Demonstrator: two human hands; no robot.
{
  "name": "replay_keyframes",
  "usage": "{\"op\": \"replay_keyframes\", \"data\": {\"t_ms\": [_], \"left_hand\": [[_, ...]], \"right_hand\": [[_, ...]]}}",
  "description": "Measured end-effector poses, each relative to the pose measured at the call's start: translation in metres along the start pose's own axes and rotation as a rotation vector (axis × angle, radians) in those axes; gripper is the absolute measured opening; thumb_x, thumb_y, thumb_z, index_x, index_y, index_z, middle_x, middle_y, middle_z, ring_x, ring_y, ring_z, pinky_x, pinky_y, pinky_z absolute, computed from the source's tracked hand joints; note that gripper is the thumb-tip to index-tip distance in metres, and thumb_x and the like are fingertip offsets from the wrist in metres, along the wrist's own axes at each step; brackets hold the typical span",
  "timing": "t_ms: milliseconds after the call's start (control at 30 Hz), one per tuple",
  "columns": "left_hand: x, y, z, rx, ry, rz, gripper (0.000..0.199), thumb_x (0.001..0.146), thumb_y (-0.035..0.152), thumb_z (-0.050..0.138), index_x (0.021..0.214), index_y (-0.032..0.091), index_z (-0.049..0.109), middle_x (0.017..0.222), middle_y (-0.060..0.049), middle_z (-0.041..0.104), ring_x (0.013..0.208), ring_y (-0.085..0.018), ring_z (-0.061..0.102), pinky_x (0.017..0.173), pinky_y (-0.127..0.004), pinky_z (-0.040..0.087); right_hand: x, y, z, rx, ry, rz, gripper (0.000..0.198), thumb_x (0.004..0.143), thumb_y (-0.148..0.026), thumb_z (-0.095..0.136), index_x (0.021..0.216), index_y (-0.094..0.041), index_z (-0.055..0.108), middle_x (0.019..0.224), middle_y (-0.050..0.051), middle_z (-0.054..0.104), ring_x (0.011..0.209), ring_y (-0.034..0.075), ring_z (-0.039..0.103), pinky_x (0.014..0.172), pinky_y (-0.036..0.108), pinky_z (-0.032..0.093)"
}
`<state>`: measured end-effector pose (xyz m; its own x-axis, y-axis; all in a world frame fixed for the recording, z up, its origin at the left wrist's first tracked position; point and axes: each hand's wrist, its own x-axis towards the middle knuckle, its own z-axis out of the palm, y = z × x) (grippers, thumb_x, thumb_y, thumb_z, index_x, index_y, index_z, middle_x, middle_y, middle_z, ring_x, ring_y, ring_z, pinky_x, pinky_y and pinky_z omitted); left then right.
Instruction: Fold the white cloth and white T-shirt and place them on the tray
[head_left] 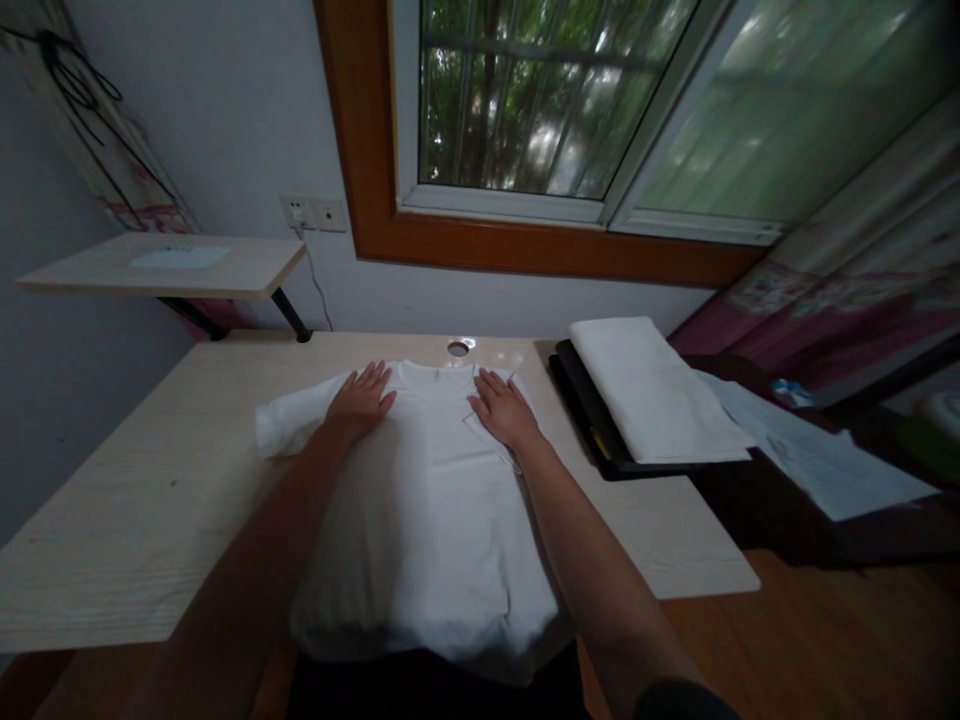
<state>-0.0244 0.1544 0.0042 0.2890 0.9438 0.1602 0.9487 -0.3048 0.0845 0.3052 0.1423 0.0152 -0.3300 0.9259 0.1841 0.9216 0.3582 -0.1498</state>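
A white T-shirt (442, 500) lies spread on the pale wooden desk, its collar toward the wall and its lower hem hanging over the front edge near my body. My left hand (361, 400) rests flat on the shirt's left shoulder, fingers extended. On the opposite shoulder, my right hand (504, 405) also presses flat with its fingers stretched out. The left sleeve (289, 415) sticks out sideways on the desk. On the right the sleeve appears folded in over the shirt, partly covered by my right hand and forearm.
The desk (150, 480) has a round cable hole (458, 349) at the back. A white folded cloth (656, 390) lies on a black flat item (581, 400) at the right. A raised shelf (247, 265) stands back left, and papers (817, 450) lie farther right. A window (547, 110) is behind.
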Motion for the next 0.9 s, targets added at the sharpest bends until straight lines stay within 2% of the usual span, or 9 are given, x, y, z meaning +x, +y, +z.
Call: {"op": "replay_keyframes", "data": {"t_ms": [367,500,633,767,900], "left_hand": [[-0.002,-0.003,-0.001,0.05,-0.044,0.018,0.062,0.106,0.045,0.027,0.16,0.016,0.036,0.17,-0.01,0.024,0.159,-0.026,0.02,0.129,-0.049,0.016],[-0.009,-0.011,-0.006,0.038,-0.058,0.016,0.059,0.106,0.044,0.026,0.159,0.019,0.038,0.169,-0.008,0.027,0.159,-0.026,0.02,0.129,-0.053,0.013],[-0.023,-0.034,-0.011,-0.006,-0.067,-0.01,0.06,0.107,0.05,0.023,0.16,0.025,0.036,0.17,-0.005,0.026,0.159,-0.026,0.018,0.127,-0.057,0.013],[-0.042,-0.067,-0.016,-0.085,-0.067,-0.058,0.061,0.107,0.051,0.018,0.162,0.027,0.031,0.17,-0.005,0.025,0.159,-0.026,0.017,0.127,-0.058,0.014],[-0.066,-0.101,-0.02,-0.05,-0.052,-0.116,0.061,0.107,0.05,0.021,0.163,0.027,0.03,0.17,-0.007,0.026,0.159,-0.027,0.019,0.125,-0.059,0.016]], "right_hand": [[0.005,0.004,0.008,-0.06,-0.042,0.043,0.064,0.11,-0.051,0.03,0.161,-0.012,0.035,0.169,0.01,0.023,0.157,0.026,0.021,0.129,0.047,0.012],[0.006,0.005,0.007,-0.063,-0.068,0.054,0.068,0.109,-0.054,0.026,0.162,-0.012,0.032,0.169,0.01,0.02,0.158,0.025,0.018,0.129,0.047,0.011],[0.006,0.005,0.007,-0.061,-0.081,0.06,0.069,0.109,-0.055,0.025,0.162,-0.012,0.032,0.169,0.011,0.02,0.158,0.025,0.017,0.129,0.048,0.01],[0.006,0.004,0.007,-0.061,-0.076,0.062,0.069,0.109,-0.055,0.025,0.162,-0.011,0.032,0.169,0.011,0.02,0.158,0.025,0.017,0.129,0.048,0.009],[0.005,0.003,0.005,-0.06,-0.082,0.061,0.068,0.109,-0.055,0.025,0.162,-0.011,0.032,0.17,0.011,0.02,0.158,0.024,0.017,0.129,0.047,0.01]]}}
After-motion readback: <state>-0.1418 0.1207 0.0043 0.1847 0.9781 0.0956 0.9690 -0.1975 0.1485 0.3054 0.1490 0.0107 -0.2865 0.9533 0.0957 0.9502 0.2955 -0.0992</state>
